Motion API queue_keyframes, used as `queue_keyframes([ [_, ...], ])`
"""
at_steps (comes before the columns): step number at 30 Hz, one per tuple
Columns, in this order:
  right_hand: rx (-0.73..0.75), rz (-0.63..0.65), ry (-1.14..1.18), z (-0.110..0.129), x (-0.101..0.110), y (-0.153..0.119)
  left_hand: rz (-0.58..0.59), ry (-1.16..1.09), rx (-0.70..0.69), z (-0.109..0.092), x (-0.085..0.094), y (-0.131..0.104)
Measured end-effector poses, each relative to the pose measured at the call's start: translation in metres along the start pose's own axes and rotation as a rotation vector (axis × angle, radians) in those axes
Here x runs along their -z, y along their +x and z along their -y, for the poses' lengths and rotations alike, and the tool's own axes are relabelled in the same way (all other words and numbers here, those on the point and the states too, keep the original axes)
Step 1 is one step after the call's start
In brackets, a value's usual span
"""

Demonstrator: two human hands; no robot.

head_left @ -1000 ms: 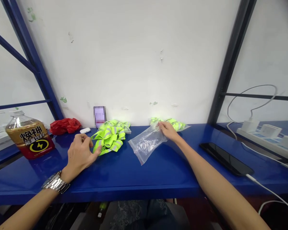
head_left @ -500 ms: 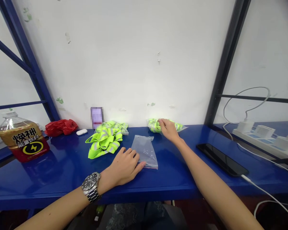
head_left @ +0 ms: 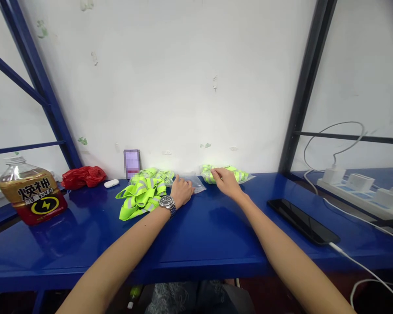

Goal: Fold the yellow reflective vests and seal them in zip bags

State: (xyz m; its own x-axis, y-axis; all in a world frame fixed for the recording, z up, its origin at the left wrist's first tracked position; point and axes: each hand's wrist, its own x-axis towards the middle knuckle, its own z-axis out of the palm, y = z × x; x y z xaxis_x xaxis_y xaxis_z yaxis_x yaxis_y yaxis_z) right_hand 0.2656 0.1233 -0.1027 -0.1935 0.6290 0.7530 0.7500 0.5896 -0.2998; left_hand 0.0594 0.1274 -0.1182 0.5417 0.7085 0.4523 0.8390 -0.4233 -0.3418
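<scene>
A clear plastic bag (head_left: 198,183) lies near the wall under my left hand (head_left: 182,191), whose fingers are bent down onto it; a metal watch is on that wrist. My right hand (head_left: 226,181) rests against a clear bag of yellow-green reflective strap (head_left: 240,173), fingers together on its near side; the fingertips are partly hidden. Left of my left hand, a loose heap of yellow-green strap with silver bands (head_left: 142,196) sits on the blue table (head_left: 209,240). Behind the heap is more bagged strap (head_left: 165,174).
A large drink bottle (head_left: 32,192), a red plastic bag (head_left: 83,176) and a white case (head_left: 111,183) stand on the left. A blurred upright card (head_left: 132,163) leans on the wall. On the right are a black phone (head_left: 303,220) with a cable and a power strip (head_left: 356,192).
My left hand has moved away from me, toward the wall, and the clear plastic bag has gone with it. My right hand stays at the bagged strap, slightly shifted.
</scene>
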Motion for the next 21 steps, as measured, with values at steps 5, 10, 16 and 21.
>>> queue_keyframes([
  [5, 0.021, 0.02, 0.05, 0.004, -0.005, -0.002, -0.159, 0.078, -0.071, 0.006, 0.024, -0.013],
  [10, 0.067, 0.055, 0.104, 0.018, -0.01, -0.006, -0.143, 0.111, 0.163, 0.048, 0.062, -0.036],
  [16, 0.123, 0.145, 0.203, 0.042, -0.017, -0.011, 0.416, -0.144, 0.359, 0.115, 0.077, -0.063],
  [21, 0.085, 0.275, 0.408, 0.06, -0.029, -0.017, 0.17, -0.234, 0.212, 0.118, 0.091, -0.064],
])
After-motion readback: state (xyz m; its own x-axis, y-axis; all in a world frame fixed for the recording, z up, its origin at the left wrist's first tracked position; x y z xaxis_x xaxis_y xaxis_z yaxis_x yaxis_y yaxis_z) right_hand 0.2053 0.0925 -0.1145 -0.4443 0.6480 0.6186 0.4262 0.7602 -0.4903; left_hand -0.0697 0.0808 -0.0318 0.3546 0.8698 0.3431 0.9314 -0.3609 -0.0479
